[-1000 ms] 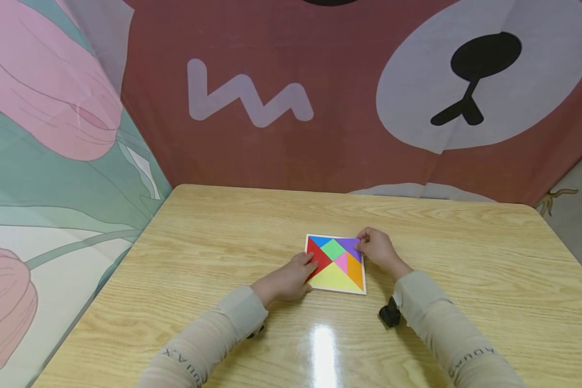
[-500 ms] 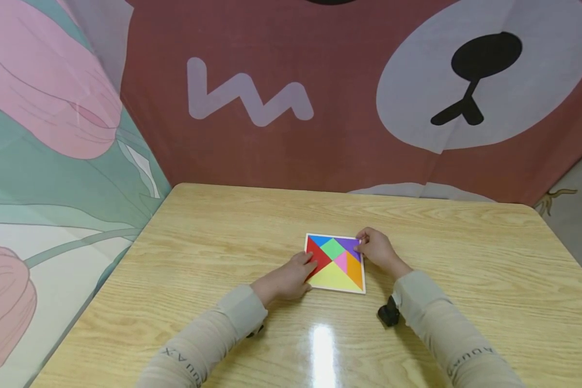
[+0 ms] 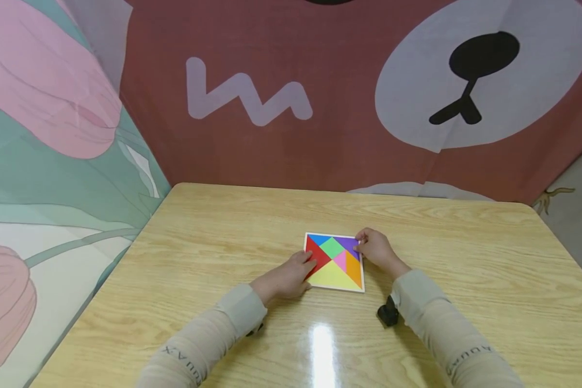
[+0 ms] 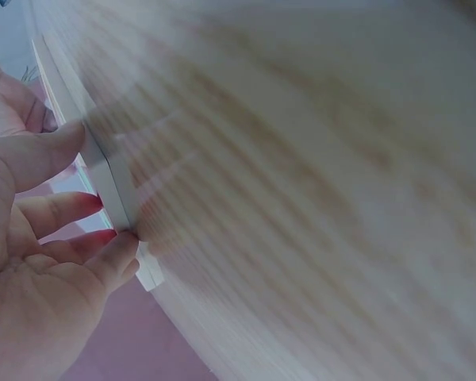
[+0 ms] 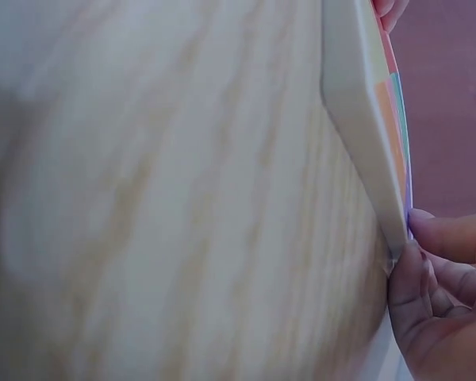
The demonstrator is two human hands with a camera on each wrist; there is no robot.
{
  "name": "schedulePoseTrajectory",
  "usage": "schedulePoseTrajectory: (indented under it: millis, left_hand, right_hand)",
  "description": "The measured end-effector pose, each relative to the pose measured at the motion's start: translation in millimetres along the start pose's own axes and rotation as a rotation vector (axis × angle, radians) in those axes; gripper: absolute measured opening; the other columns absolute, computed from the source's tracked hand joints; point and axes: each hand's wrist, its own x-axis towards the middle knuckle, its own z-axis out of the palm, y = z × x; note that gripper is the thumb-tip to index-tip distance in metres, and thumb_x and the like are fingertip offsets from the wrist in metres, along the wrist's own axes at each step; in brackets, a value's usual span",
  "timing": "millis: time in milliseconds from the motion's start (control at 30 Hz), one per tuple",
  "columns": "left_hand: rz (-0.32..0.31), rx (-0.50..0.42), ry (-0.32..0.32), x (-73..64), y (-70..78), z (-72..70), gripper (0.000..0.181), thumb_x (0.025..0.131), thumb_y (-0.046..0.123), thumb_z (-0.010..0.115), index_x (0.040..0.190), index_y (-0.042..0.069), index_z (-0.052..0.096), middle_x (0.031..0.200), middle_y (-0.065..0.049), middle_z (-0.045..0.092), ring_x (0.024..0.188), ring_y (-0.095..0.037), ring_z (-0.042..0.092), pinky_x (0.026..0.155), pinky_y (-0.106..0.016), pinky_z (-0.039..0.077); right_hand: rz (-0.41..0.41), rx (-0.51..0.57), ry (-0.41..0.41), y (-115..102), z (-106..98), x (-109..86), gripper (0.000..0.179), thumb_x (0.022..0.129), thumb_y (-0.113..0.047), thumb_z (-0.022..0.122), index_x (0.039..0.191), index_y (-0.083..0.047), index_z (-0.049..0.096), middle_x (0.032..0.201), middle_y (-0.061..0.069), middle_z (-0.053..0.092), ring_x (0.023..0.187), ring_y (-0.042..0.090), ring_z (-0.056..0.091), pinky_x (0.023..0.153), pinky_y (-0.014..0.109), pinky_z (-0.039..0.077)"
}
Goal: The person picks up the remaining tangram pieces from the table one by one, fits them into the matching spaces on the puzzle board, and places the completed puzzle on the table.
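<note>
A square tangram [image 3: 333, 276] with a white rim lies on the wooden table, its coloured pieces filling the frame. My left hand [image 3: 285, 277] grips its left side, fingertips over the red triangle [image 3: 316, 255] and thumb at the near left corner. In the left wrist view, the thumb and fingers of this hand close round the white edge [image 4: 120, 186]. At the far right corner, my right hand [image 3: 379, 250] pinches the tangram by the purple triangle [image 3: 347, 242]. Its thumb and index finger meet at that corner in the right wrist view, beside the thick white side [image 5: 357, 127].
The wooden table [image 3: 223, 226] extends round the tangram on all sides. A black wrist device [image 3: 388, 312] hangs under the right cuff. Behind the table's far edge stands a reddish-brown printed cloth [image 3: 339, 156], and a floral cloth [image 3: 68, 183] hangs at the left.
</note>
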Motion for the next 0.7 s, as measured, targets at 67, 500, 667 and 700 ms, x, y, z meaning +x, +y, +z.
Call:
schedulePoseTrajectory:
  millis: [67,500,667,700]
  left_hand:
    - [-0.006,-0.006,-0.002,1.2,-0.9,-0.3,0.054,0.084,0.018,0.055,0.130,-0.001,0.035,0.137,-0.017,0.025,0.125,-0.028,0.020,0.101,-0.031,0.020]
    - [-0.028,-0.027,-0.023,6.1,-5.4,-1.5,0.060,0.082,0.023,0.058,0.131,0.001,0.034,0.137,-0.015,0.025,0.125,-0.024,0.021,0.100,-0.030,0.021]
    - [-0.045,-0.068,-0.057,5.6,-5.4,-1.1,0.062,0.081,0.029,0.058,0.133,0.004,0.033,0.139,-0.014,0.019,0.127,-0.025,0.016,0.101,-0.031,0.019]
    - [-0.058,-0.081,-0.069,5.4,-5.0,-1.9,0.062,0.081,0.031,0.058,0.133,0.006,0.034,0.140,-0.013,0.018,0.127,-0.024,0.015,0.101,-0.032,0.019]
  right_hand:
    - [-0.005,-0.007,-0.007,-0.2,-0.8,-0.1,0.017,0.082,-0.003,0.056,0.096,0.004,0.050,0.072,0.009,0.046,0.059,0.016,0.044,0.050,0.023,0.039]
    - [-0.134,-0.177,-0.085,1.2,-8.3,-12.8,0.025,0.081,-0.015,0.057,0.096,0.005,0.053,0.082,0.011,0.054,0.071,0.021,0.047,0.061,0.029,0.040]
    - [-0.217,-0.293,-0.133,-2.3,-9.4,-24.6,0.026,0.080,-0.017,0.058,0.093,0.005,0.056,0.078,0.010,0.052,0.072,0.023,0.045,0.061,0.032,0.038]
    - [-0.228,-0.310,-0.145,-3.0,-9.8,-27.5,0.028,0.080,-0.018,0.058,0.094,0.006,0.056,0.080,0.012,0.053,0.075,0.026,0.046,0.063,0.034,0.039]
